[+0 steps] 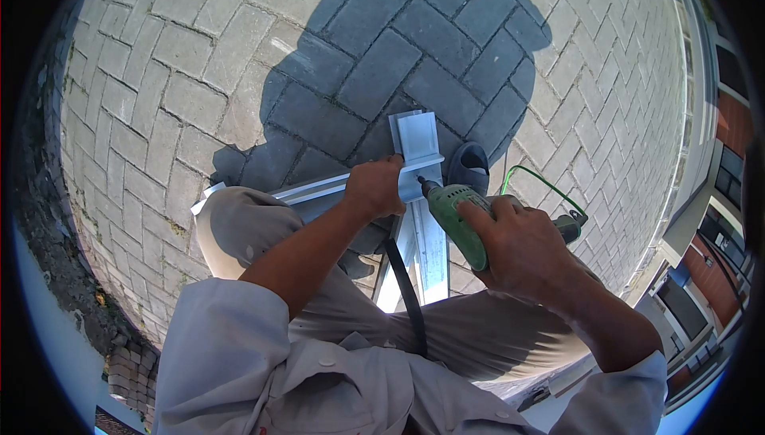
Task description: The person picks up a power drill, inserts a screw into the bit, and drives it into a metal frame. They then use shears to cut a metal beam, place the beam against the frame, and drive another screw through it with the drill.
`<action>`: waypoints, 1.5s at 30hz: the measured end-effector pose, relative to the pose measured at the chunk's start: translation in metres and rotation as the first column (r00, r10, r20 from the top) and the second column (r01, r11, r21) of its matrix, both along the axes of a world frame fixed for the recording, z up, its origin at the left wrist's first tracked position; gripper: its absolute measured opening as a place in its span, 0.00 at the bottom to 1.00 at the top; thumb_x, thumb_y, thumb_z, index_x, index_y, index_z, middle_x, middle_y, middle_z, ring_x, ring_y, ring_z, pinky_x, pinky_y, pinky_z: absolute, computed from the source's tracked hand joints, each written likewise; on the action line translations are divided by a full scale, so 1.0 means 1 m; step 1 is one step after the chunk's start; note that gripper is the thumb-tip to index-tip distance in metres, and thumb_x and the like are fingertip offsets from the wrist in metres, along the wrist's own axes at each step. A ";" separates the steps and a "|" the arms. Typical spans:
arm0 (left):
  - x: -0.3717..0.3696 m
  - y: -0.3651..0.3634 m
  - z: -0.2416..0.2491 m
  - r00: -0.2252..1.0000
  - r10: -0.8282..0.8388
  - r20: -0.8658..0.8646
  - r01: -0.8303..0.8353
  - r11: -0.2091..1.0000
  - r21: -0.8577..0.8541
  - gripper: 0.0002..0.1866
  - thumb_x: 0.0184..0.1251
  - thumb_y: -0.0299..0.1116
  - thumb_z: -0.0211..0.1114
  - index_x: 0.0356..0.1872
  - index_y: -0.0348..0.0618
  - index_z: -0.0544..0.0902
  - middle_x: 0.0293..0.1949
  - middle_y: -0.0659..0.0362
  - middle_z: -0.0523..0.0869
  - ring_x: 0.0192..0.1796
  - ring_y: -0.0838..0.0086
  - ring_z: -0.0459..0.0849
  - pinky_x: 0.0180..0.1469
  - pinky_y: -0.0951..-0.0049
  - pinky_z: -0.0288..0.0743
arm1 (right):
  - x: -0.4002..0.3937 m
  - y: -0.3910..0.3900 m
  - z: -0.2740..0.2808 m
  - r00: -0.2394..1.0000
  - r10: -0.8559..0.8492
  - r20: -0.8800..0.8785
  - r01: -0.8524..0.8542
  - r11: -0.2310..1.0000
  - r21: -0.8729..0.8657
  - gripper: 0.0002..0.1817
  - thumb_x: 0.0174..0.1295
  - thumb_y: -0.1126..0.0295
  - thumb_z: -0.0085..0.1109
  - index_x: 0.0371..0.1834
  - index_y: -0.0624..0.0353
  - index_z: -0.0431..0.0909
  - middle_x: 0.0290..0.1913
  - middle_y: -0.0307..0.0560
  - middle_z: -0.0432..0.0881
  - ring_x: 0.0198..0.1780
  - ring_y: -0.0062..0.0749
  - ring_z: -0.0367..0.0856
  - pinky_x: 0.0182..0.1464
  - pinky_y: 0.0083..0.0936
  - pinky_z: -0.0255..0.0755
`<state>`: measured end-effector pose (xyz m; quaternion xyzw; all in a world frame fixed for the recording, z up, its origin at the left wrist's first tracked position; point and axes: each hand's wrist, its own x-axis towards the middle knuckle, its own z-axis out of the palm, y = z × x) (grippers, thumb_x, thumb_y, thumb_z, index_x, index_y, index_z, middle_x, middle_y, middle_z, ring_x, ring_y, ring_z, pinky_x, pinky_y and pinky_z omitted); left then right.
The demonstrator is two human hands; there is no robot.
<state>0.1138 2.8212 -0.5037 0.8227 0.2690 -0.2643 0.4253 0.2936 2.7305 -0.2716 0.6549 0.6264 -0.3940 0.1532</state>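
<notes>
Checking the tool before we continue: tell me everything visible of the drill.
The drill has a green, plastic-looking body with vent slots and a dark nose. Gripped by the right hand, it lies aslant, nose toward the joined pale profiles; whether its bit touches them is unclear. A green cord loops beside its rear end.

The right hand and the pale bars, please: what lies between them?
The head view shows the green drill there, its bit pointing at the bars.

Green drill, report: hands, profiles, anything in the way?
Right hand gripping green drill, bit pointed at profiles' crossing. Left hand on crosswise profile. Black strap hangs nearby, clear of bit.
</notes>
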 end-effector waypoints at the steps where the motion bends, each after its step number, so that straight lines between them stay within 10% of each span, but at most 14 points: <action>1: 0.000 0.000 0.001 1.000 -0.003 -0.009 0.003 1.000 -0.003 0.42 0.36 0.43 0.87 0.58 0.41 0.81 0.50 0.48 0.91 0.52 0.54 0.92 0.55 0.57 0.87 | 0.000 -0.001 0.000 1.000 0.004 0.000 -0.004 1.000 0.006 0.36 0.58 0.61 0.76 0.69 0.60 0.74 0.40 0.60 0.85 0.37 0.52 0.91 0.39 0.42 0.83; 45: -0.001 0.000 -0.002 1.000 0.005 0.001 -0.005 1.000 -0.023 0.40 0.38 0.43 0.87 0.56 0.41 0.81 0.51 0.48 0.91 0.52 0.53 0.92 0.56 0.57 0.87 | 0.007 0.014 0.001 1.000 0.006 -0.005 -0.006 0.997 -0.078 0.38 0.56 0.62 0.78 0.70 0.55 0.72 0.41 0.58 0.84 0.42 0.52 0.91 0.40 0.44 0.83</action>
